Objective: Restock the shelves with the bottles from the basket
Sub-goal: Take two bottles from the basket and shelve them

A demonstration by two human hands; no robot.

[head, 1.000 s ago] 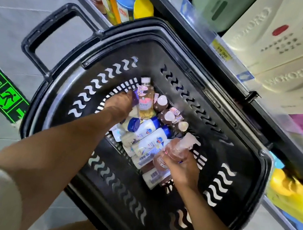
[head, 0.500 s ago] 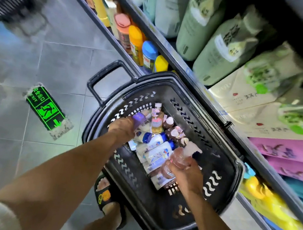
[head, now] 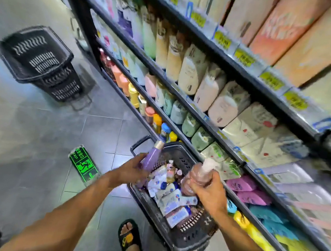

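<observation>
The purple bottle is up above the basket, with the left hand fingers wrapped tight around its middle. The right hand grips a pinkish bottle the same way, just over the pile. Both point up, probably so they can go straight onto the shelves beside the basket. More small bottles lie in it, so lots is left to do
</observation>
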